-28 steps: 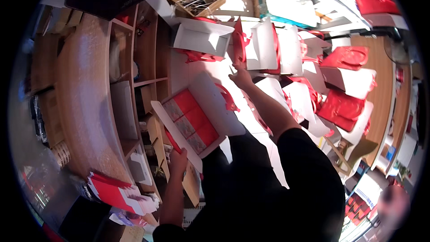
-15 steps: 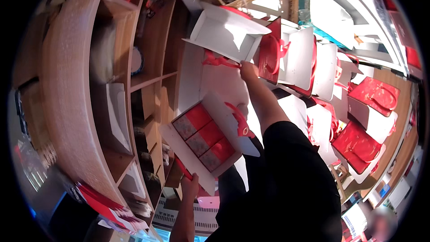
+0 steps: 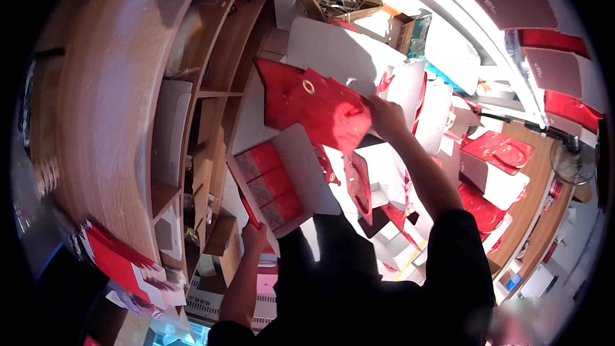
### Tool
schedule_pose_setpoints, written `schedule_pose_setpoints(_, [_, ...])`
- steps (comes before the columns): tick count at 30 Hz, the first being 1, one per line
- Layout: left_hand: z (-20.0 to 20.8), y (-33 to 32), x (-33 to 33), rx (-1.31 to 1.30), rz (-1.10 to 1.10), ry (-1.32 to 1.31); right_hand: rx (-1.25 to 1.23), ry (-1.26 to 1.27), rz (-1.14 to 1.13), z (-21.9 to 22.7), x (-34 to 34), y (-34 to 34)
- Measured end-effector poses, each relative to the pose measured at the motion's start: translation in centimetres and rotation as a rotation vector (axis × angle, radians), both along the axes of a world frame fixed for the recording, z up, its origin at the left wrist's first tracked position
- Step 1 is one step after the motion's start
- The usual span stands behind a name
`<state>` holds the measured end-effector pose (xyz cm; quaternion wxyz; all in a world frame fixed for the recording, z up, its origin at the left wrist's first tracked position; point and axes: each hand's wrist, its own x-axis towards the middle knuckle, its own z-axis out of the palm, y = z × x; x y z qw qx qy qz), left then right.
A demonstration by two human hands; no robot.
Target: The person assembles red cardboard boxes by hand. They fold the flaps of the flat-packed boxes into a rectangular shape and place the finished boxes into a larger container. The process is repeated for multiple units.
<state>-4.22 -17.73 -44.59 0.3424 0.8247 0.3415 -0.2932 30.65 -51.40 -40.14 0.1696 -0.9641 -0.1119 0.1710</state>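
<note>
My left hand (image 3: 255, 234) is closed on the red strap of a carrier gift box (image 3: 307, 170), held tilted in front of my body. Its white flaps stand apart, and red and grey-patterned small boxes lie packed inside. Farther away, my right hand (image 3: 386, 119) has its fingers closed at the right edge of a second gift box (image 3: 288, 99). Red outer panels with a gold ring face me there, and a white flap (image 3: 339, 45) rises behind them. The inside of this second box is hidden, as are some of my right fingertips.
More red and white gift boxes (image 3: 493, 154) stand to the right. A wooden shelf unit (image 3: 122, 122) curves along the left. At the back is a cardboard carton (image 3: 314, 7) of tangled items. A fan (image 3: 572, 160) stands far right, and red paper pieces (image 3: 122, 263) lie lower left.
My right hand has moved right and slightly nearer, and the second box now shows its red outside instead of its white inside. The packed box in my left hand has shifted slightly left.
</note>
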Motion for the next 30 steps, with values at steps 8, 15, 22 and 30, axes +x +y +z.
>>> schedule_pose_setpoints(8, [-1.9,0.6,-0.8,0.04,-0.128,0.049,-0.055,0.084,-0.332,24.6,-10.2,-4.5])
schedule_pose_setpoints(15, [-3.2,-3.1,8.4,-0.031,-0.166,-0.029,0.369,-0.192,-0.627,35.4,-19.0,-11.5])
schedule_pose_setpoints(22, [-9.0,-5.1,17.9,-0.553,0.264,-0.214,0.201,-0.179,-0.866,37.5,-23.3,-16.6])
schedule_pose_setpoints(30, [-7.2,-9.3,15.3,-0.58,0.297,0.061,0.294,-0.123,-0.775,37.0,-23.8,-18.9])
